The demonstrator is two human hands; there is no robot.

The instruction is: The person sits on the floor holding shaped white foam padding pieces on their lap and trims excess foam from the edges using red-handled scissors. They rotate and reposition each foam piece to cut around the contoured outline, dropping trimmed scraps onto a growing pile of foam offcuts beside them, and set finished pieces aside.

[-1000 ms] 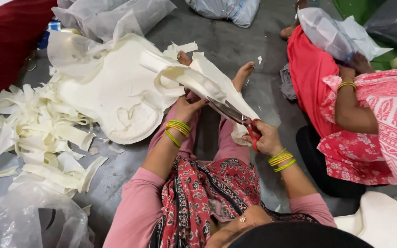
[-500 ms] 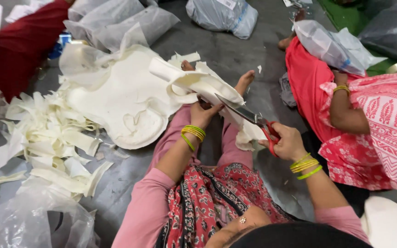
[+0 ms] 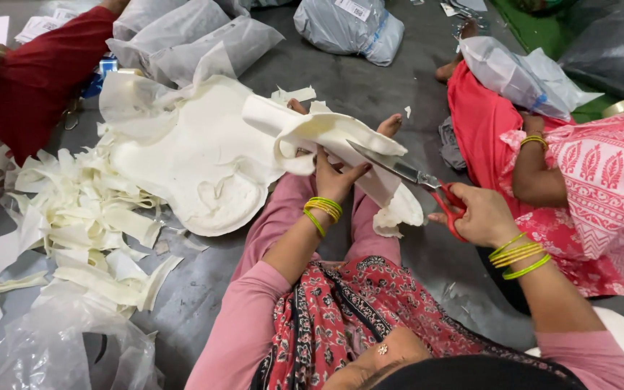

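Observation:
I sit on the floor with a cream-white sheet of soft material (image 3: 204,159) spread over my legs. My left hand (image 3: 337,177) grips a folded edge of that sheet near its right end. My right hand (image 3: 479,214) holds red-handled scissors (image 3: 413,175), whose blades point left and up against the folded edge. Yellow-green bangles are on both wrists.
A heap of cream offcut strips (image 3: 74,224) lies at the left. Clear plastic bags (image 3: 182,36) lie at the back and at the near left (image 3: 52,347). A person in pink patterned clothes (image 3: 601,188) sits close at my right; another in red (image 3: 30,72) at far left.
The scissors and my right hand have shifted right and slightly up along the sheet's edge. My left hand has kept its grip on the fold.

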